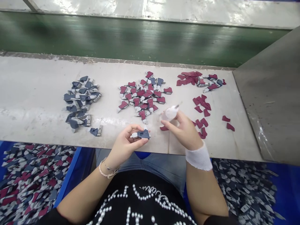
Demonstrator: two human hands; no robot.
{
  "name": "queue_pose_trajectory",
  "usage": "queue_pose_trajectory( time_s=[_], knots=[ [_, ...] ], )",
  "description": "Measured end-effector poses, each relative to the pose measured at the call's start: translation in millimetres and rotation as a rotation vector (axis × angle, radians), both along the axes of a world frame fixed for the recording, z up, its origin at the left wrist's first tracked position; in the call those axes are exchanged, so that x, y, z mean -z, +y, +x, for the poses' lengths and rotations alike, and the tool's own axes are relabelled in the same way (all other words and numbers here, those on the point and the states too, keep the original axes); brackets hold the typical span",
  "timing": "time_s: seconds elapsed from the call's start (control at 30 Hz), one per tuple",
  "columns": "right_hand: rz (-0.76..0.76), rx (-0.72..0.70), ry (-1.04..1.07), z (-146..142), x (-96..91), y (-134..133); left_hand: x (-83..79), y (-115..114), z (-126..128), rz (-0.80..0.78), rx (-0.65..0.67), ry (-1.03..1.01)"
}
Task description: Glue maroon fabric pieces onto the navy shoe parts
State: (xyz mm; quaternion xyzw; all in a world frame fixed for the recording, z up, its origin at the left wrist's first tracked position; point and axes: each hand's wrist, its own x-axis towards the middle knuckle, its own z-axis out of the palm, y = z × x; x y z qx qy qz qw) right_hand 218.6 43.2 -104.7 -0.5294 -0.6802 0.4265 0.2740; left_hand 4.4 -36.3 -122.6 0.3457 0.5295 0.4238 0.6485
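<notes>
My left hand (128,139) is closed on a small dark blue and light grey plastic part (143,134), pinched between thumb and fingers just above the table's near edge. In my right hand (187,129) is a white squeeze bottle (170,114) with a thin nozzle that points up and to the right; it is slightly blurred. Below the bottle, a maroon piece (164,128) lies by my right thumb. Beyond my hands is a heap of grey parts with maroon faces (147,93). Loose maroon pieces (202,103) lie to the right of it.
A pile of blue and grey parts (81,97) occupies the table's left side (30,103). Blue bins of parts (35,175) (243,187) flank my lap. A metal panel (272,93) bounds the right end, and a green belt (117,39) runs along the back.
</notes>
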Motion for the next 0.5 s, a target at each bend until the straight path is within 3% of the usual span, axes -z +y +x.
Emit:
queue_pose_trajectory(
  time_s=[0.17, 0.3, 0.4, 0.5],
  knots=[
    [-0.022, 0.017, 0.256, 24.5, -35.6, -32.8, 1.3, -0.8, -3.8, 0.034, 0.022, -0.045],
    [-0.032, -0.138, 0.287, 34.1, -59.5, -47.5, 0.9, 0.8, -0.2, 0.027, 0.118, -0.146],
    [-0.096, -0.235, 0.347, 30.9, -68.2, -50.7, -1.6, 1.0, 4.5, 0.006, 0.170, -0.197],
    [-0.038, -0.191, 0.345, 23.3, -67.3, -53.7, -5.8, -0.9, 7.8, 0.003, 0.176, -0.096]
  ],
)
